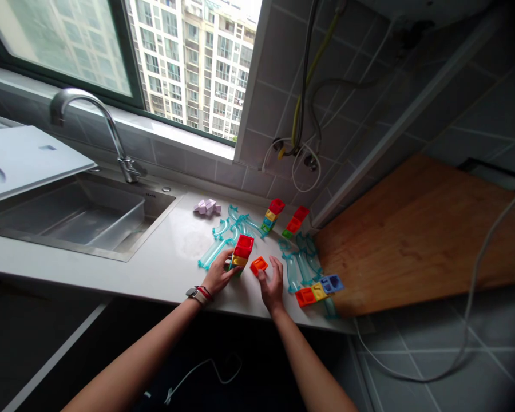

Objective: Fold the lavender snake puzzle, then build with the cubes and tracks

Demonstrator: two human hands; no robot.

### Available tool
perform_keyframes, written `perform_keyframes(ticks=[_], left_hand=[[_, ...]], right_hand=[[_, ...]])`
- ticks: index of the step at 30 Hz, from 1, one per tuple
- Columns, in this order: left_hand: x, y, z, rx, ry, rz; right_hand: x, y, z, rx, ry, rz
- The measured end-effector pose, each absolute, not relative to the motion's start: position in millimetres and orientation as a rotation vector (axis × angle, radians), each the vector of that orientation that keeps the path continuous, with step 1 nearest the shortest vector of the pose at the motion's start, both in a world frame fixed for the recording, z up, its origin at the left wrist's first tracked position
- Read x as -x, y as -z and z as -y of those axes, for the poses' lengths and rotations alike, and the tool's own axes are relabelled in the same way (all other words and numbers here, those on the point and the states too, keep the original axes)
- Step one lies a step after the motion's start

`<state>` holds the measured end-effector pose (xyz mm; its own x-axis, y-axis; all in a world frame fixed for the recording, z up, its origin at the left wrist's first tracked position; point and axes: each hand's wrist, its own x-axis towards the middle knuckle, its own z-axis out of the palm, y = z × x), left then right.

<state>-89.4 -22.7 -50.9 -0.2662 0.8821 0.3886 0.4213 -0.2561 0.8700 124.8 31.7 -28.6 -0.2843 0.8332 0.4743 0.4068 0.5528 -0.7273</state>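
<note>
Two bare hands at work on a white table (167,269) in a grey-tiled kitchen. Steel sink (68,226) set into the table at 9 o'clock, curved faucet (107,123) behind it. Window (193,63) at 12 o'clock, looking on high-rise blocks. Wooden board (412,229) adjoins the table at 3 o'clock. Hoses and a white cable hang on the wall at 1 o'clock.

Left hand (218,276), a watch (193,293) on its wrist: fingers closed around the lower part of a block stack (242,250), red over yellow over green. Stack sits near the front edge, mid-table. Long axis runs from the green end at 7 o'clock to the red end at 1 o'clock, as seen; upright or tilted, cannot tell. Red cup's hollow faces the camera.

Right hand (272,286): fingers loosely curled, thumb tip at a single orange block (258,265) just beside the stack at 4 o'clock. Pinched or merely touched, cannot tell.

Teal track pieces (217,249) lie around the stack. Further block stacks (273,214) at 1 o'clock. Flat row of blocks (320,289) at 3 o'clock of the right hand. Lilac piece (207,207) at 11 o'clock.
</note>
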Motion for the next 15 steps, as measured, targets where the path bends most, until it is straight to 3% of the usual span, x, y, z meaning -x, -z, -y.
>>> perform_keyframes(ticks=[4, 8, 15], left_hand=[[89.5, 51.8, 23.2, -1.566, -1.55, -1.535], [88.9, 55.7, 21.4, -1.535, -1.572, -1.488], [89.9, 61.6, 18.6, -1.536, -1.579, -1.451]], right_hand=[[-115.1, -11.8, -30.4, 0.866, -0.674, 1.97], [-95.8, -47.4, -38.3, 0.743, -0.973, 1.952], [-82.3, -48.6, -40.2, 0.738, -1.195, 1.805]])
